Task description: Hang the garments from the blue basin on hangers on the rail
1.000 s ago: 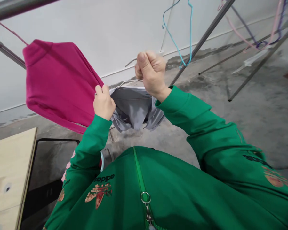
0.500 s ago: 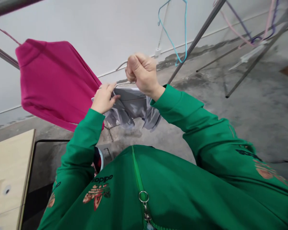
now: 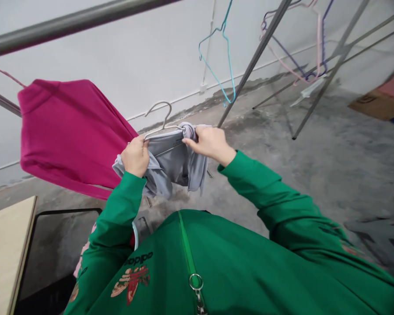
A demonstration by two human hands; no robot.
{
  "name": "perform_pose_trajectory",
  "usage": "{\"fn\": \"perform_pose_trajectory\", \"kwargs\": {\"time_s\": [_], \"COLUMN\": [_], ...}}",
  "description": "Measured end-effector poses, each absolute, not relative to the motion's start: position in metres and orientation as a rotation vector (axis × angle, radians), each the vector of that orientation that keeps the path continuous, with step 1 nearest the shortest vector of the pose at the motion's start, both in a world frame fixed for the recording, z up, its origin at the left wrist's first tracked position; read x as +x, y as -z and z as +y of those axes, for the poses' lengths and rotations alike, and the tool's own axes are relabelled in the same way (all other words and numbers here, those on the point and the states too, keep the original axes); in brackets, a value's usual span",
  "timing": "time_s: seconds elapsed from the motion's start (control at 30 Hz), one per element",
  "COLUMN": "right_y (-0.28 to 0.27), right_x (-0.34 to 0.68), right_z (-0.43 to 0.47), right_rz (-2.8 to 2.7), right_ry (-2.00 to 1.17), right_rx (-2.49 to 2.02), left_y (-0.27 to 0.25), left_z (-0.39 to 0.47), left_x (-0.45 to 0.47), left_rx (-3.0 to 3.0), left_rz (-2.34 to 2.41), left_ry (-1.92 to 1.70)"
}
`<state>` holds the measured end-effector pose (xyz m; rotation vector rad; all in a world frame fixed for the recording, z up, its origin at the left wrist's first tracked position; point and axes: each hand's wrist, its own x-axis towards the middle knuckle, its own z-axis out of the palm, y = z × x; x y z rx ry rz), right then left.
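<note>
Grey garment (image 3: 170, 164): between the two hands, a wire hanger (image 3: 167, 114) set in its opening, hook uppermost.
Left hand (image 3: 136, 155): fingers curled, pinching the cloth near one hanger end.
Right hand (image 3: 210, 142): thumb and fingers pinching bunched cloth opposite.
Magenta top (image 3: 72, 135): hanging beside the left hand.
Turquoise hanger (image 3: 229, 57): beyond the right hand.

One view, up on the wearer's head, peering forward and steeply down, green adidas jacket (image 3: 230, 262) right under us and closest, left hand (image 3: 135, 156) and right hand (image 3: 212, 143) farther out, concrete floor (image 3: 315, 175) below, white wall (image 3: 134, 65) beyond.
</note>
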<state>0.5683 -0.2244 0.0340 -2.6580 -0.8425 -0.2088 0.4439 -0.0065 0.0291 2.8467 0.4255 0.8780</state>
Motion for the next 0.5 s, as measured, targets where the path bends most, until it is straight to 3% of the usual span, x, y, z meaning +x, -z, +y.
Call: {"fn": "perform_pose_trajectory", "kwargs": {"time_s": [0.13,0.3,0.5], "right_y": [-0.009,-0.029,-0.046], "right_x": [0.567,0.568,0.586], "right_z": [-0.212,-0.202,-0.223], "right_rz": [-0.669,-0.699,-1.19], "right_ry": [0.151,0.082,-0.067], "right_rx": [-2.783,-2.633,-2.007], "left_y": [-0.018,0.001,0.015], "left_z": [-0.018,-0.022,0.01], "left_x": [0.441,0.44,0.436], "left_rx": [2.899,2.95,2.648], "left_rz": [0.454,0.468,0.504], "left_ry": [-0.901,-0.887,-1.063]}}
